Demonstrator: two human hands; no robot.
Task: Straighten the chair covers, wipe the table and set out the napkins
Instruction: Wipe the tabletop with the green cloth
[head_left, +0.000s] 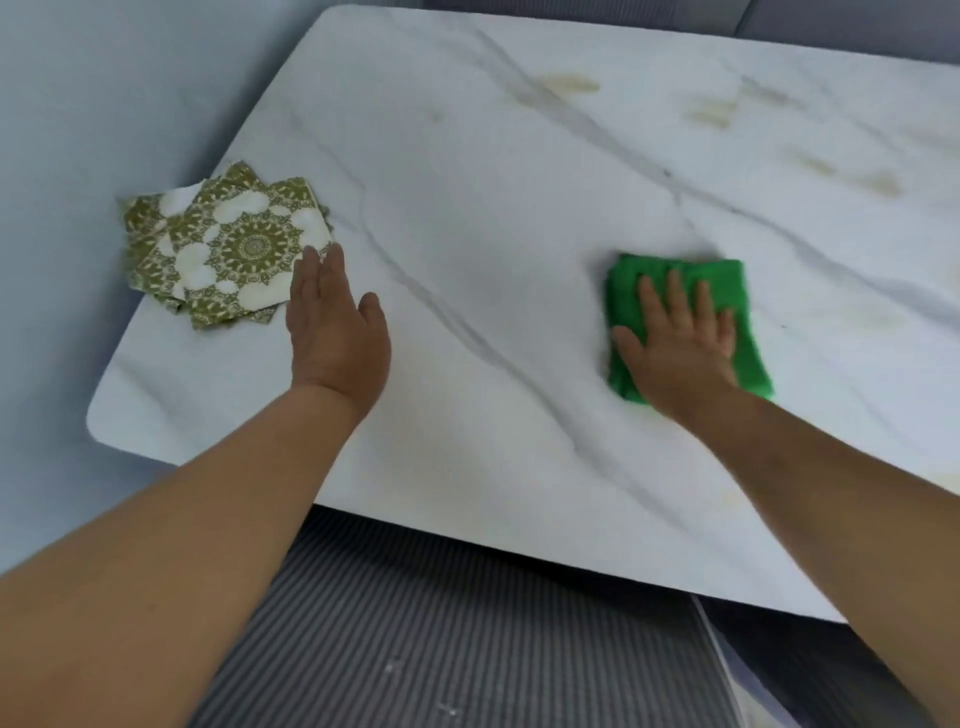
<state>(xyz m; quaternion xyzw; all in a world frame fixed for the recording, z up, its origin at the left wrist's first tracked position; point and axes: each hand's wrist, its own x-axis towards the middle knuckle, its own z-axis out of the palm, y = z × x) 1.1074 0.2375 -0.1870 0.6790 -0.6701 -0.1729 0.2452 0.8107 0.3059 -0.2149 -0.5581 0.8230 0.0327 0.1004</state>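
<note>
Pressing flat with straight, spread fingers, the right hand (680, 343) lies on a folded green cloth (727, 291), soft and roughly square, on the right part of the counter (493, 182). That counter is smooth white stone with grey veins, rounded corners and a few yellowish smears toward its far side. At its left edge a fanned stack of paper napkins (223, 244), square, printed with an olive-gold mandala pattern on white, lies loosely twisted. Beside them the left hand (332, 327) rests open, fingertips touching the nearest napkin. Below the counter's near edge shows grey ribbed fabric (415, 623).
</note>
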